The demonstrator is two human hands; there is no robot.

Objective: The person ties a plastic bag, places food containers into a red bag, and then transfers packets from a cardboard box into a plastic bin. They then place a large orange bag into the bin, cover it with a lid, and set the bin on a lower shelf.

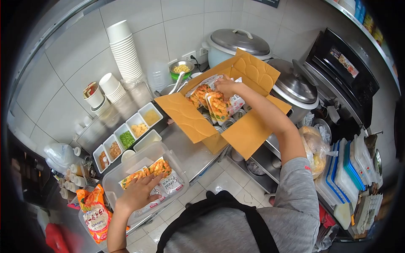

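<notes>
A kitchen corner with pale grey square wall tiles (179, 36) closes in a stainless-steel counter (182, 138); against the wall stand a tall stack of white paper cups (126, 55) and a large rice cooker with a domed silver lid (238, 41). On the counter, a brown cardboard box (185, 118) lies with its flaps folded outward; inside it, shiny metal cans (228, 122) sit beneath and beside glossy white packets printed with orange food (218, 109).

The right hand (226, 87) reaches into the box and touches the upper part of these packets; its fingertips are partly hidden, so I cannot tell whether they are clamped on one. The left hand (141, 192) is palm down over similar white-and-orange packets lettered "Cereal Prawn" (172, 184), its fingers spread apart; those packets lie flat inside a clear rectangular plastic container (114, 179), nearer the person than the box.

Behind the container runs a row of small white tubs (149, 107), holding chopped green, beige, yellow and brown ingredients; at its near left end lies a bright orange-and-red plastic bag (95, 215); to the right of the box stands a second silver-lidded cooker (295, 86).
</notes>
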